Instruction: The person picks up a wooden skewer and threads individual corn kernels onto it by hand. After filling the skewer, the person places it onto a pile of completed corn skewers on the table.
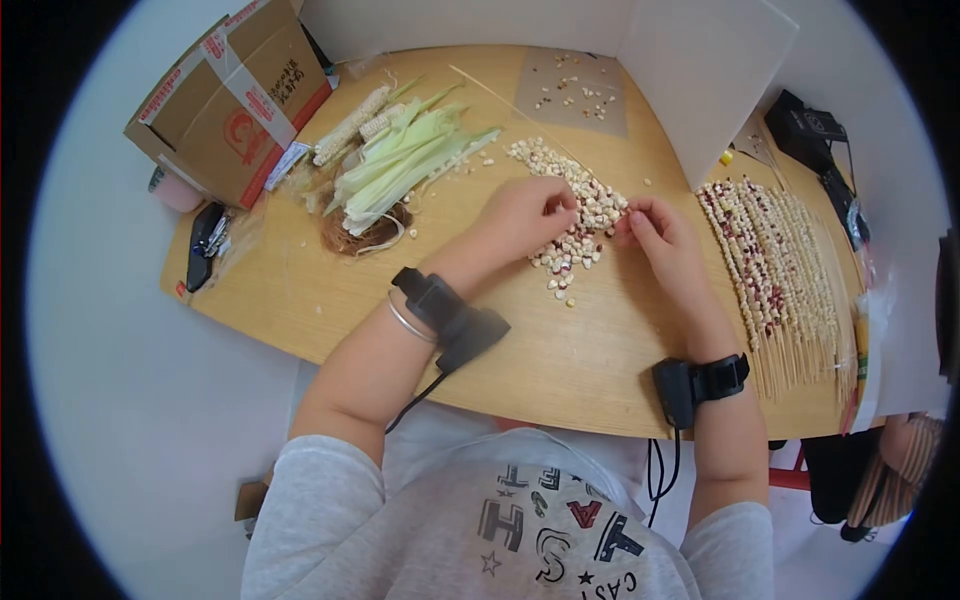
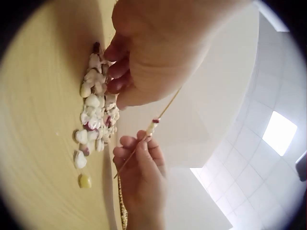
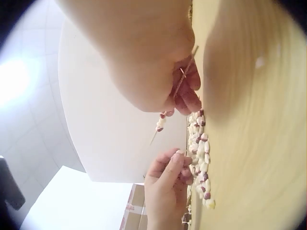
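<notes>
My right hand (image 1: 662,245) pinches a thin wooden skewer (image 2: 168,104) between thumb and fingers. A few white and dark red corn kernels (image 2: 152,127) are threaded on it just past the fingertips. The skewer slants up and away to the far left in the head view. Over the pile of loose corn kernels (image 1: 585,205), my left hand (image 1: 525,215) has thumb and forefinger together on a small white kernel (image 3: 180,152), apart from the skewer's tip. The other fingers of the left hand curl close beside the pile.
Many kernel-threaded skewers (image 1: 775,255) lie in rows at the right. Corn husks (image 1: 400,165) and bare cobs (image 1: 352,125) lie back left, before a cardboard box (image 1: 235,105). A grey sheet (image 1: 572,90) with scattered kernels lies at the back, beside a white upright panel (image 1: 705,75).
</notes>
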